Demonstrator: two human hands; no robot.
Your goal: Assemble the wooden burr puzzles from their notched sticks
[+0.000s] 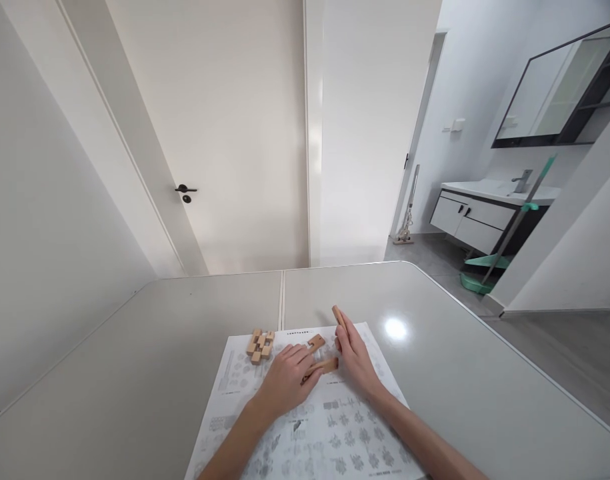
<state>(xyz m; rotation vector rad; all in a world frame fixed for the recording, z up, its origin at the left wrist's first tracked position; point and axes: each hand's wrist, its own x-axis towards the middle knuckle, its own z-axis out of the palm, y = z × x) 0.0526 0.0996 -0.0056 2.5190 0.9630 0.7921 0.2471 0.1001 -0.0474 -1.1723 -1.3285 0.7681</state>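
Lower centre of the frame: my right hand (352, 350) pinches a stick (338, 315); my left hand (289, 375) covers two bars (327, 366), grip hidden. A loose hold could let them slip; a leftward bump could scatter the blocks (260, 347).

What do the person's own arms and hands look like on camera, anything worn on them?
The left hand and right hand are bare: no gloves. The left forearm and right forearm show no sleeve, watch or bracelet within the frame. Finer details are too small to tell.
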